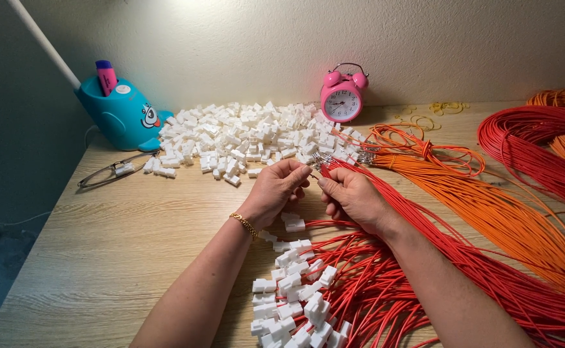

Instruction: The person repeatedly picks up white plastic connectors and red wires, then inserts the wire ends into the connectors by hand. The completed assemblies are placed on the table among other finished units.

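Note:
My left hand [276, 190] and my right hand [353, 196] meet over the middle of the wooden table [115, 245]. The left fingers are pinched together near the metal tips of a red wire bundle [488, 258]; whether they hold a small white connector is hidden. My right hand pinches a red wire near its metal end. Below my hands lie red wires with white plastic connectors fitted [295, 296]. A big pile of loose white connectors [250, 138] lies behind my hands.
An orange wire bundle [488, 206] lies right of the red one, with more red coils [534, 148] and orange coils [563, 100] at the far right. A pink alarm clock [341, 93], a teal whale-shaped pen holder [121, 113], glasses [111, 171] and rubber bands [447, 107] sit near the wall.

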